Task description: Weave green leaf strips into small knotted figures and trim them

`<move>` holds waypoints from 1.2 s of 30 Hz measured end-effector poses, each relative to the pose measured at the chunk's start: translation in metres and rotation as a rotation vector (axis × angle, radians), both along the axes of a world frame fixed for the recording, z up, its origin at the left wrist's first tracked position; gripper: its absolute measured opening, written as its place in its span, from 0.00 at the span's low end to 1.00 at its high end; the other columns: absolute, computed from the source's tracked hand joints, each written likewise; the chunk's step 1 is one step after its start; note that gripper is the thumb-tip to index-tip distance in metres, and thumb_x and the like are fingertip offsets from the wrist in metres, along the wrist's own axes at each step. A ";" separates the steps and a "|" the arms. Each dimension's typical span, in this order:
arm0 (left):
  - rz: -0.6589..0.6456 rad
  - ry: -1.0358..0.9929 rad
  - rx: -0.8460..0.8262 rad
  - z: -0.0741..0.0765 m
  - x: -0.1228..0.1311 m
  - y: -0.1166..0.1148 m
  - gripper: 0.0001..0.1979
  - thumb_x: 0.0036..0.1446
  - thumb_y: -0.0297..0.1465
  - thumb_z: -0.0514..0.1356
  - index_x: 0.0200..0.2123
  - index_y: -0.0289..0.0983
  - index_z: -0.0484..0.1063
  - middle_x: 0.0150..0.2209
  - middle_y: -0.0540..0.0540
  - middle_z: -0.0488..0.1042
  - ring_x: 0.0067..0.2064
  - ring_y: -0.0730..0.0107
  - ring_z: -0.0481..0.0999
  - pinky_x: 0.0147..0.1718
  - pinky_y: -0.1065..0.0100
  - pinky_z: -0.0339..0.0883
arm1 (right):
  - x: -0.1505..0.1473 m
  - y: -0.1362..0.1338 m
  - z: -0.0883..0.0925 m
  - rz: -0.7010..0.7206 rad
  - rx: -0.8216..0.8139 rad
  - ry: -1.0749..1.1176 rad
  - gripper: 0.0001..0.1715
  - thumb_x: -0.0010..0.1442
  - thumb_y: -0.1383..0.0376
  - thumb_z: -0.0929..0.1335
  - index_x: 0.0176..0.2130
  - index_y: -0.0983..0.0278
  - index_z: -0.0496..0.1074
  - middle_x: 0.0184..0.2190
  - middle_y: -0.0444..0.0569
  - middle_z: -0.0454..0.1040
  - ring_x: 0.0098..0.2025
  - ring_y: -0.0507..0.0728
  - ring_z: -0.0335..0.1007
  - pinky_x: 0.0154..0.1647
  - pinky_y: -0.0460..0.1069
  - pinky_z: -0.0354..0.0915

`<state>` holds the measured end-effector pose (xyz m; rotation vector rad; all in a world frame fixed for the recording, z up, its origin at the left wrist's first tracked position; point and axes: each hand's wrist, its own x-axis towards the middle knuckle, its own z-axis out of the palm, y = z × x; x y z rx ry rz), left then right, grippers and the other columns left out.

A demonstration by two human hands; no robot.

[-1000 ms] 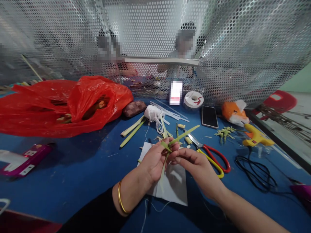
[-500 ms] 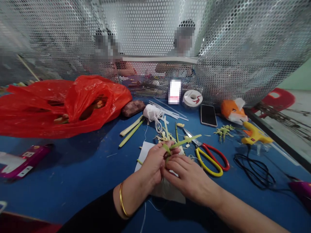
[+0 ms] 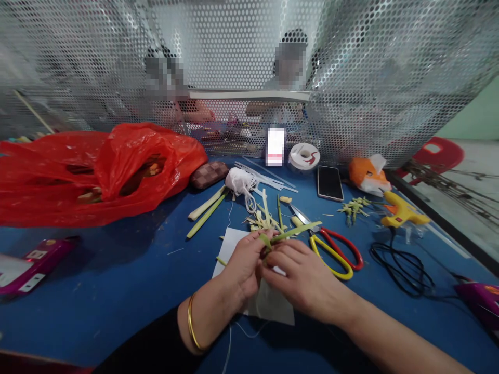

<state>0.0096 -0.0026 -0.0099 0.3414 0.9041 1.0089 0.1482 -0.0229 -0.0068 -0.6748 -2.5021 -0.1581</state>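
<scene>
My left hand (image 3: 246, 262), with a gold bangle on its wrist, pinches a folded green leaf strip (image 3: 296, 231) between thumb and fingers. My right hand (image 3: 298, 275) closes on the same strip from the other side, its fingertips bent around the lower part. One long end of the strip points up and right toward the scissors (image 3: 335, 249), which have one red and one yellow handle. Under both hands lies a white sheet of paper (image 3: 273, 306). Just beyond the fingers is a heap of pale green leaf scraps (image 3: 259, 222). My fingers hide where the strip is folded.
A red plastic bag (image 3: 156, 182) fills the left, with a purple power strip (image 3: 39, 265) before it. White string (image 3: 241, 183), stalks (image 3: 206, 214), a ribbon roll (image 3: 304, 157), a phone (image 3: 329, 183) and a yellow glue gun (image 3: 405, 210) lie around. People sit behind the perforated screen (image 3: 234, 41).
The whole view has shifted slightly, so things on the table appear a little further left. Both hands keep hold of the leaf strip, with only small finger movement.
</scene>
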 end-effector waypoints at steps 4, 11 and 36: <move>-0.050 -0.034 0.034 -0.004 0.002 -0.004 0.12 0.42 0.30 0.73 0.29 0.32 0.75 0.28 0.48 0.76 0.29 0.76 0.74 0.27 0.77 0.65 | -0.004 -0.002 -0.006 -0.001 0.039 -0.103 0.12 0.67 0.70 0.62 0.37 0.67 0.75 0.32 0.50 0.73 0.38 0.58 0.68 0.54 0.56 0.62; -0.063 -0.017 0.008 -0.001 0.002 -0.004 0.14 0.40 0.31 0.73 0.29 0.32 0.75 0.24 0.50 0.74 0.25 0.77 0.71 0.24 0.77 0.62 | -0.004 -0.001 -0.005 0.042 0.081 -0.157 0.09 0.66 0.69 0.64 0.38 0.66 0.75 0.33 0.49 0.73 0.40 0.58 0.68 0.56 0.56 0.60; -0.350 0.343 0.210 0.010 -0.009 0.000 0.08 0.51 0.34 0.67 0.29 0.34 0.78 0.27 0.42 0.79 0.26 0.71 0.77 0.29 0.71 0.69 | 0.024 0.018 0.007 -0.403 -0.939 0.621 0.16 0.58 0.63 0.68 0.20 0.64 0.69 0.24 0.45 0.71 0.22 0.51 0.68 0.21 0.46 0.65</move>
